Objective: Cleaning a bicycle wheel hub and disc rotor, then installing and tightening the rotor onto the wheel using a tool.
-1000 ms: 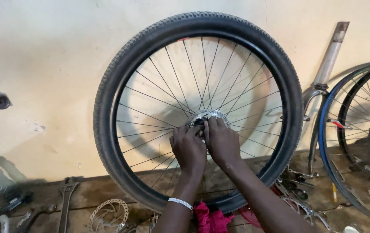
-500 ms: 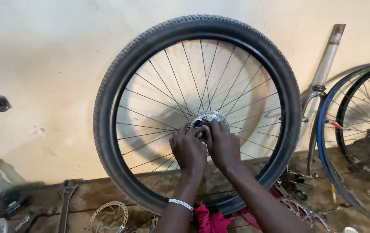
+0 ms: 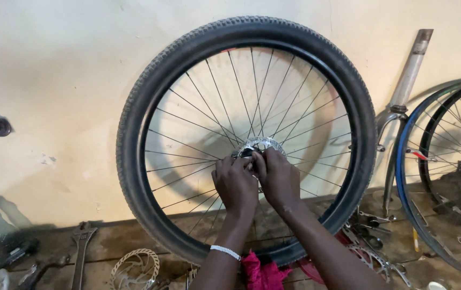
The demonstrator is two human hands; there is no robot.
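Bicycle wheel [image 3: 150,107], tyred and upright against the far wall, standing on the workbench [image 3: 112,241]. Both hands meet at its hub [image 3: 257,146]: left hand [image 3: 235,185] and right hand [image 3: 279,177], fingers pressed together on the axle end; what they pinch is hidden. A brake disc [image 3: 134,267] lies near left; a fork [image 3: 400,107] leans right.

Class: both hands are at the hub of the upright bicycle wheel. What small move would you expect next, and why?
Probably a further small finger turn at the hub. The left hand and right hand pinch together at the wheel centre by the disc rotor, no tool visible in either, and the wrench lies untouched.
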